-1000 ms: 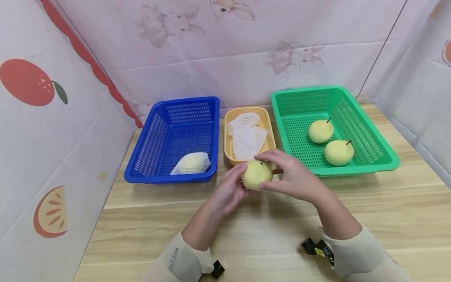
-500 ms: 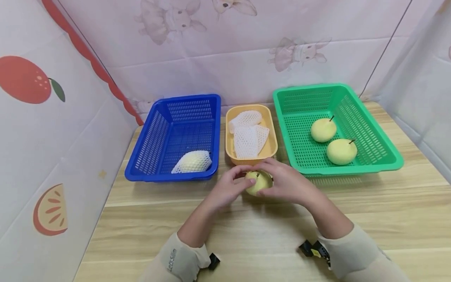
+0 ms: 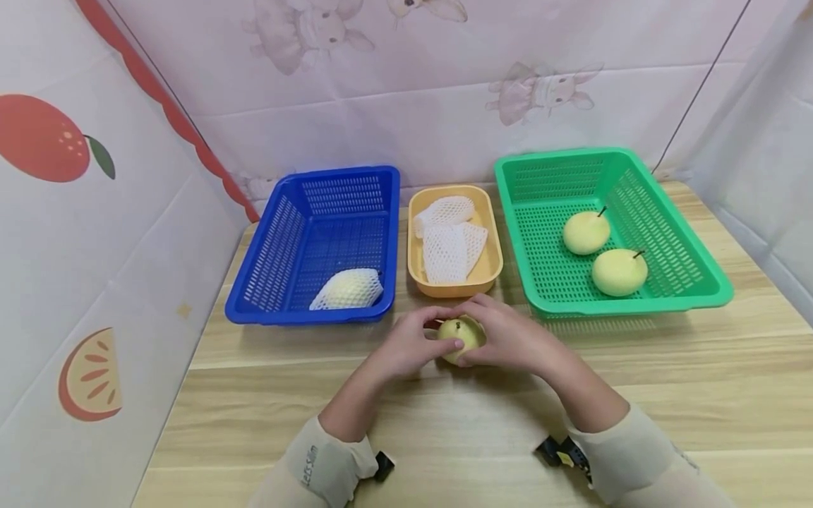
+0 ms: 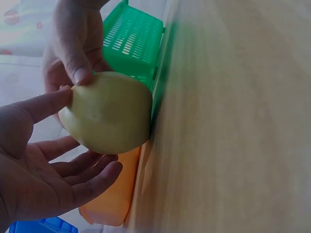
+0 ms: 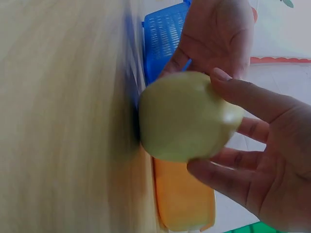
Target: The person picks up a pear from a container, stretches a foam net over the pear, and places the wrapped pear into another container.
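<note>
A pale yellow pear [image 3: 461, 334], stem up, is between my two hands, low at the tabletop in front of the yellow tub. My right hand [image 3: 513, 337] grips it from the right, thumb in front and fingers behind. From the left, my left hand [image 3: 406, 346] curls round it, its thumb on the near side. In the left wrist view the left thumb lies at the top of the pear [image 4: 109, 114], with the fingers spread under it. The right wrist view shows the right thumb and fingertips on the pear [image 5: 180, 116].
Behind the hands stands a yellow tub [image 3: 495, 257] holding several white foam net sleeves [image 3: 444, 252]. To its left, a blue basket [image 3: 254, 315] contains one netted pear [image 3: 348, 289]. At right, a green basket [image 3: 635, 307] holds two bare pears [image 3: 619, 272]. Fabric walls [image 3: 406, 120] enclose the wooden table [image 3: 254, 423].
The pear has come down and nearer, away from the yellow tub. My left hand has turned over from beneath it to its left side; the right hand keeps its grip.
</note>
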A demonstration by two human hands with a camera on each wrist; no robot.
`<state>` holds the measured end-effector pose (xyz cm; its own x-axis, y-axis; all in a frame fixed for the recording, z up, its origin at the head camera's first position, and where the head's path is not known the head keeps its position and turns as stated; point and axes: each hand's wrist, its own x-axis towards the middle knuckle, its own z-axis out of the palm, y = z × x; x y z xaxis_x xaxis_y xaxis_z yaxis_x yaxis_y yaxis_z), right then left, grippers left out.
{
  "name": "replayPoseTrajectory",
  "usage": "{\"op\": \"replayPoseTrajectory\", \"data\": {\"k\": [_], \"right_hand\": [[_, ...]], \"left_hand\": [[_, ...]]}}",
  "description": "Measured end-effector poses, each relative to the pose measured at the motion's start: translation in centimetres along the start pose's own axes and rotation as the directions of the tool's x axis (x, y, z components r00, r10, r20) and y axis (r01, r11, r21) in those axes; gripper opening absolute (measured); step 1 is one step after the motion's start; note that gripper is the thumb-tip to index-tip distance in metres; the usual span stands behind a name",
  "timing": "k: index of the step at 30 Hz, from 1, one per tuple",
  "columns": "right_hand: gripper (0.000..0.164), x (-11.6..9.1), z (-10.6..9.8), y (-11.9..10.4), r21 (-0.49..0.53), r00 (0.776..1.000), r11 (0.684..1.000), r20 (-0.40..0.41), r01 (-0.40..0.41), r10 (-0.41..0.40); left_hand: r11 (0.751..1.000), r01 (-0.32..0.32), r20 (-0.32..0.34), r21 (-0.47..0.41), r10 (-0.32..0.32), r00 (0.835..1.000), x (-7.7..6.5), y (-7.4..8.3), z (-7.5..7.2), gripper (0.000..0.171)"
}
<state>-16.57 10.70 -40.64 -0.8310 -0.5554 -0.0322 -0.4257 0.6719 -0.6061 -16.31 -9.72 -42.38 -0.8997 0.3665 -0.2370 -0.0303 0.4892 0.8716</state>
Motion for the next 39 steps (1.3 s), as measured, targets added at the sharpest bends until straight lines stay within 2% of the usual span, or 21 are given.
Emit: {"op": "replayPoseTrajectory", "data": {"k": [6,12,17,22,27,34,39], "right_hand": [[0.062,-0.3,-0.79,0.29,0.015,0.998,0.999,0.05,0.035,-0.036],[0.057,-0.12,-0.73,0.58,0.035,0.996,0.998,0.075,0.047,-0.049],[0.053,-0.03,-0.49,0.54,0.09,0.995,0.996,0.094,0.019,-0.027],[0.059,-0.03,-0.38,0.54,0.121,0.995,0.992,0.088,0.027,-0.038],[0.059,0.03,-0.25,0.62,0.108,0.995,0.993,0.077,0.05,-0.058],[0.058,0.07,-0.19,0.6,0.113,0.996,0.993,0.075,0.043,-0.052],[0.06,0.01,-0.66,0.55,0.064,0.994,0.996,0.091,0.057,-0.062]], "left_hand": [[1.0,-0.022,0.011,-0.011,0.023,1.0,-0.19,0.17,-0.59,0.051],[0.998,-0.057,0.026,-0.027,0.058,0.998,-0.21,0.15,-0.67,0.054],[0.999,-0.035,0.031,-0.007,0.036,0.999,-0.39,0.23,-0.68,0.056],[0.999,-0.031,0.011,0.037,0.031,0.999,-0.35,0.24,-0.69,0.052],[0.998,-0.043,0.007,0.054,0.043,0.999,-0.26,0.17,-0.77,0.046],[0.998,-0.021,0.01,0.055,0.021,1.0,-0.1,0.08,-0.76,0.046],[0.997,-0.021,0.003,0.071,0.021,1.0,-0.01,0.15,-0.48,0.046]]}}
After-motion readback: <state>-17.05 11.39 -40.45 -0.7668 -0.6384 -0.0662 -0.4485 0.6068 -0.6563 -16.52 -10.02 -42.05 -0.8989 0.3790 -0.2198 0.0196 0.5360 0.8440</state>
